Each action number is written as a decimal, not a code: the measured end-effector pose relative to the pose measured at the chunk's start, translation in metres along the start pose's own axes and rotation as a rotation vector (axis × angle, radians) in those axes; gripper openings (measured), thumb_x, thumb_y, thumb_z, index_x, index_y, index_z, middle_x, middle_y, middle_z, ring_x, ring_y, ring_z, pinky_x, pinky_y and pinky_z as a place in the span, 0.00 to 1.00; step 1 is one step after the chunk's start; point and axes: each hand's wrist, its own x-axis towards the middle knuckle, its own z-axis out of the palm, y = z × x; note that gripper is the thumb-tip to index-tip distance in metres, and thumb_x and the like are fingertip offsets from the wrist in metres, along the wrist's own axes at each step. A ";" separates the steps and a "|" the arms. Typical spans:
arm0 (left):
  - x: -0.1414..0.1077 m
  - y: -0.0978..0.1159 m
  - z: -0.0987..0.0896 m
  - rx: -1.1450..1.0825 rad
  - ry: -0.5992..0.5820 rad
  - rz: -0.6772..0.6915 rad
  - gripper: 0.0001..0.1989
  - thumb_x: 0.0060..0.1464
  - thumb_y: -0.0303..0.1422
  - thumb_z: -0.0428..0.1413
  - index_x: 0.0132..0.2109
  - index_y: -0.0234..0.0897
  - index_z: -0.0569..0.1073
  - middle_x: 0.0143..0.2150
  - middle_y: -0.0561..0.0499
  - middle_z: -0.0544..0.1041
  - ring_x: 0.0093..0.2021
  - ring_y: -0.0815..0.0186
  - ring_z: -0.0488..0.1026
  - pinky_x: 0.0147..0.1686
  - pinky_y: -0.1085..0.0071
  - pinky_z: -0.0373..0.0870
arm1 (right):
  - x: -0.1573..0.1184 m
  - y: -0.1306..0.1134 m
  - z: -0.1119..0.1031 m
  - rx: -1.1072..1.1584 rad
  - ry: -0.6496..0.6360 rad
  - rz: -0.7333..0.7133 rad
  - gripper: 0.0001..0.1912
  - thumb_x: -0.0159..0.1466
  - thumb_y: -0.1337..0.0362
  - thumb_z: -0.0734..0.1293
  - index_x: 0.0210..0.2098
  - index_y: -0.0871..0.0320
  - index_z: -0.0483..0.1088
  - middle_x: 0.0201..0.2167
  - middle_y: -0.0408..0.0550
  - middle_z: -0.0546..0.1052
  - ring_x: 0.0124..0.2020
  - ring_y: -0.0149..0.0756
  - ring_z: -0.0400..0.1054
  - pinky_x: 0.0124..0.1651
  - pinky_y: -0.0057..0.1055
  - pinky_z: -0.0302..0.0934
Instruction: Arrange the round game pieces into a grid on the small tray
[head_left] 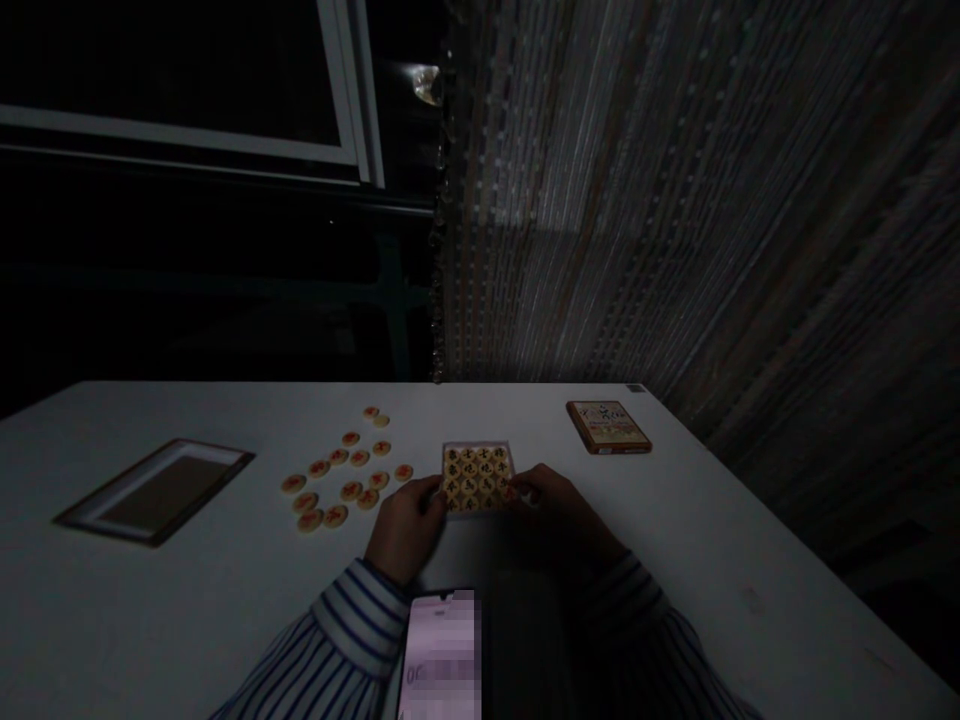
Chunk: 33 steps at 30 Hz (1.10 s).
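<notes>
A small clear tray [476, 444] stands on the white table, filled with rows of round wooden pieces [485, 467] bearing black characters. My left hand [407, 522] grips the tray's left edge between thumb and fingers. At the right edge, my right hand [559, 510] has its fingers closed near a piece with a reddish mark at the tray's lower right corner; the dim light hides exactly what they pinch. Several loose round pieces with red characters [351, 491] lie scattered left of the tray, one of them close to my left hand.
An open shallow box [176, 490] lies at the left of the white table [247, 620]. A brown box with a printed top [609, 426] sits at the back right. The lit phone [441, 655] is at the near edge. Behind hangs a string curtain [555, 220].
</notes>
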 end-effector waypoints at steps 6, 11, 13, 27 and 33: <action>0.000 -0.001 0.001 -0.013 0.010 0.015 0.19 0.51 0.35 0.45 0.46 0.32 0.72 0.44 0.43 0.76 0.45 0.60 0.72 0.46 0.64 0.66 | -0.001 0.000 0.001 0.011 -0.001 -0.005 0.10 0.57 0.62 0.62 0.35 0.60 0.70 0.29 0.46 0.71 0.29 0.30 0.65 0.31 0.26 0.60; 0.000 -0.002 0.002 -0.007 0.012 0.002 0.19 0.51 0.35 0.45 0.46 0.32 0.72 0.44 0.44 0.76 0.44 0.61 0.72 0.47 0.65 0.66 | -0.002 0.000 0.000 -0.006 -0.020 0.008 0.11 0.57 0.61 0.62 0.36 0.60 0.69 0.30 0.47 0.71 0.30 0.30 0.65 0.31 0.26 0.60; 0.000 -0.002 0.002 -0.006 0.021 0.002 0.19 0.51 0.35 0.46 0.46 0.32 0.72 0.44 0.44 0.76 0.45 0.61 0.72 0.47 0.65 0.66 | -0.001 0.000 -0.001 -0.003 -0.027 0.014 0.11 0.57 0.61 0.62 0.37 0.60 0.69 0.30 0.47 0.71 0.30 0.30 0.65 0.31 0.26 0.60; 0.000 -0.001 0.002 0.002 0.028 0.002 0.18 0.51 0.34 0.46 0.45 0.32 0.73 0.44 0.44 0.76 0.45 0.61 0.72 0.47 0.65 0.66 | -0.001 -0.005 -0.003 -0.022 -0.032 0.008 0.10 0.58 0.62 0.62 0.35 0.58 0.71 0.28 0.46 0.71 0.29 0.30 0.65 0.32 0.26 0.59; 0.000 -0.001 0.002 0.005 0.027 0.011 0.18 0.51 0.34 0.46 0.45 0.32 0.73 0.44 0.44 0.76 0.45 0.61 0.72 0.46 0.66 0.67 | 0.000 -0.001 -0.002 -0.036 -0.046 0.006 0.09 0.57 0.63 0.62 0.35 0.58 0.71 0.28 0.46 0.70 0.28 0.30 0.65 0.31 0.26 0.59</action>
